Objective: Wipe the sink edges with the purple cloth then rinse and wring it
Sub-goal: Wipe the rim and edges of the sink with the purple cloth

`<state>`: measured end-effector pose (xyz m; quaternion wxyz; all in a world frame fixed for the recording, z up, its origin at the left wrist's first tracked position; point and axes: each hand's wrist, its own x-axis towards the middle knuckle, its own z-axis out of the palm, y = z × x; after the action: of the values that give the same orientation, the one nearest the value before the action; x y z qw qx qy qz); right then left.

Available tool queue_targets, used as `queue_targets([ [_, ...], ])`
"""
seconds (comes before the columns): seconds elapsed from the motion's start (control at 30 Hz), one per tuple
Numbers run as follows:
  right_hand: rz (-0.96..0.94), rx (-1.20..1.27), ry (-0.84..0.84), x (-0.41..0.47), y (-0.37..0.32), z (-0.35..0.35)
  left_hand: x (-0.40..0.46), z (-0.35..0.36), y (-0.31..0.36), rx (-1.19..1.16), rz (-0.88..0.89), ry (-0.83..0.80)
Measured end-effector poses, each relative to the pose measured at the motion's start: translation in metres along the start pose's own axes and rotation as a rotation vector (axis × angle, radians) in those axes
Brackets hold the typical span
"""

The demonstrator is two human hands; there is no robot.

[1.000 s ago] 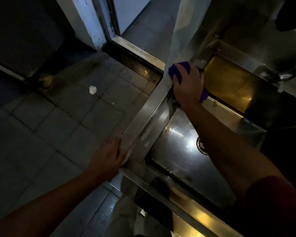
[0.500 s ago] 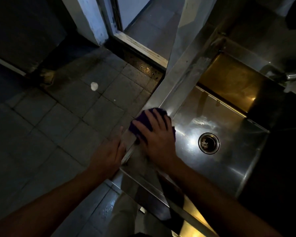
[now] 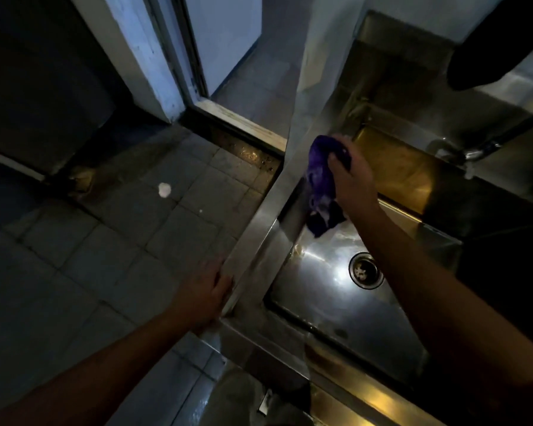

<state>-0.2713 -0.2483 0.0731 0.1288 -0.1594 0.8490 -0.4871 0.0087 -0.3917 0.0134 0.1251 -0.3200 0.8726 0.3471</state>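
Observation:
The purple cloth (image 3: 322, 186) hangs bunched from my right hand (image 3: 350, 176), which grips its upper part over the far left corner of the steel sink (image 3: 259, 238). The cloth's lower end dangles just inside the basin, close to the left wall. My left hand (image 3: 205, 292) rests flat on the sink's left rim near the front corner, fingers straight. The drain (image 3: 365, 270) shows on the bright basin floor, below my right forearm.
A tap (image 3: 474, 152) juts from the back ledge at the right. A dark object (image 3: 502, 44) hangs at the top right. Grey floor tiles (image 3: 105, 241) spread left of the sink, with a small white scrap (image 3: 163, 189) and a doorway threshold (image 3: 240, 124).
My right hand has gone from the near left rim back to the far left corner, and the cloth now hangs bunched instead of pressed flat. My left hand stays on the rim.

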Motion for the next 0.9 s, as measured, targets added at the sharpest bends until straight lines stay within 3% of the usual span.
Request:
queue_targets([
  [0.03,0.095,0.175,-0.018,-0.015,-0.015,-0.007,0.010,-0.010,0.004,-0.037,0.022,0.001],
  [0.13,0.301,0.579,-0.037,-0.057,-0.052,-0.017,0.024,-0.056,0.047,-0.438,-0.004,-0.071],
  [0.23,0.406,0.791,-0.025,-0.097,-0.079,-0.017,0.017,-0.081,0.100,-0.709,0.109,-0.246],
  [0.33,0.498,0.924,0.023,-0.121,-0.089,-0.013,0.000,-0.085,0.130,-0.881,0.172,-0.258],
  [0.4,0.528,0.916,0.078,-0.132,-0.085,-0.008,-0.008,-0.083,0.135,-0.891,0.185,-0.214],
  [0.53,0.600,0.935,0.140,-0.152,-0.076,-0.006,-0.011,-0.087,0.140,-0.668,0.207,-0.128],
  [0.67,0.218,0.684,0.015,-0.165,-0.066,-0.003,-0.007,-0.090,0.146,-0.613,0.215,-0.086],
  [0.77,0.153,0.635,-0.077,-0.167,-0.060,0.013,-0.007,-0.088,0.156,-0.618,0.221,-0.109],
  [0.9,0.167,0.616,0.034,-0.150,-0.052,0.018,0.008,-0.090,0.157,-1.036,0.021,-0.378],
])
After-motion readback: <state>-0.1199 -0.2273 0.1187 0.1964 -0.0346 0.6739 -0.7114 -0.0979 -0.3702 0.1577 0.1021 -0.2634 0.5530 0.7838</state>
